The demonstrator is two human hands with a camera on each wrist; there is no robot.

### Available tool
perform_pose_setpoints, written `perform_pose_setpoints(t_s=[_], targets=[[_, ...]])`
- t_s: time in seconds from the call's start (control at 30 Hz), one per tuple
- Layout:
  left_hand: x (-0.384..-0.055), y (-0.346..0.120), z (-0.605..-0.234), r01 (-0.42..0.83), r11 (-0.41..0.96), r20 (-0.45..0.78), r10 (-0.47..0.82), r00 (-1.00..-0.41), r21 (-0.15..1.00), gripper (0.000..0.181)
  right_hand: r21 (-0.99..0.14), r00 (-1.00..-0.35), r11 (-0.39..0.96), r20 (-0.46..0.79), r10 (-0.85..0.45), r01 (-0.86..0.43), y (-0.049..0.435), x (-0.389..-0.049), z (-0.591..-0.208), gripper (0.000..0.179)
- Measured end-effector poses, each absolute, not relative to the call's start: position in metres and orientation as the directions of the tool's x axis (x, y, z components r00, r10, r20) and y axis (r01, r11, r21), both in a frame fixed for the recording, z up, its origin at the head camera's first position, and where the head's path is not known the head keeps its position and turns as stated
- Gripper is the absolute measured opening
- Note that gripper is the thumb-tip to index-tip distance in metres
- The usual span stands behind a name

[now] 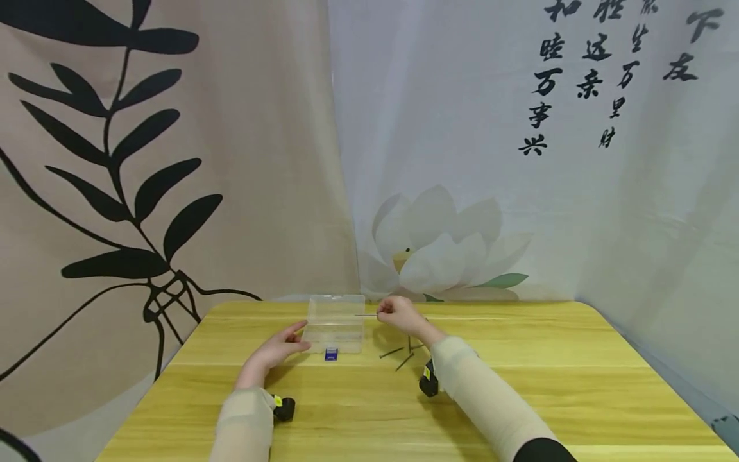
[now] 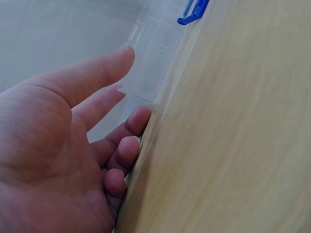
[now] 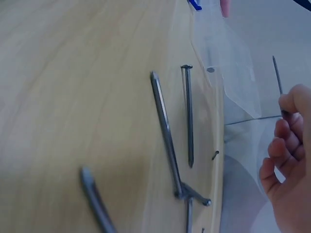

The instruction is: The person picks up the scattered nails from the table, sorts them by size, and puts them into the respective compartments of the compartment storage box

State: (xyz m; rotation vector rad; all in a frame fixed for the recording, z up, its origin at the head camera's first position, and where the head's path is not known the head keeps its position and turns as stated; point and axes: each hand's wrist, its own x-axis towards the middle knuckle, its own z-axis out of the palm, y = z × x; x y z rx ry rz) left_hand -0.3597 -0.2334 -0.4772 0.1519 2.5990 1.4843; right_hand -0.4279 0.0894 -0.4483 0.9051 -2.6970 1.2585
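A clear plastic box stands on the table with its lid raised at the back and a blue latch at the front. At its left end, my left hand rests thumb and index finger on the box, the other fingers loosely bent near the tabletop. My right hand pinches a nail by one end between thumb and fingers. That nail points left, its tip overlapping the lid's right side in the head view. Several loose nails lie on the table below the right hand.
The wooden table reaches back to a printed cloth backdrop. A black wrist camera hangs by the right sleeve, and another black camera is beside the left one.
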Motion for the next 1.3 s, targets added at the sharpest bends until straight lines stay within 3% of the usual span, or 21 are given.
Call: perform_pose_setpoints(t_s=[0.53,1.3], targets=[[-0.362,-0.231,-0.475,0.012,0.506,-0.078,0.157,-0.985,0.862,0.070,-0.638,-0.829,0.550,0.283,-0.483,-0.539,0.060,-0.430,-0.455,0.006],[-0.361,-0.233,-0.477,0.019,0.507,-0.065,0.147,-0.987,0.862,0.070,-0.592,-0.878,0.669,0.154,-0.452,-0.449,0.038,-0.421,-0.459,0.008]])
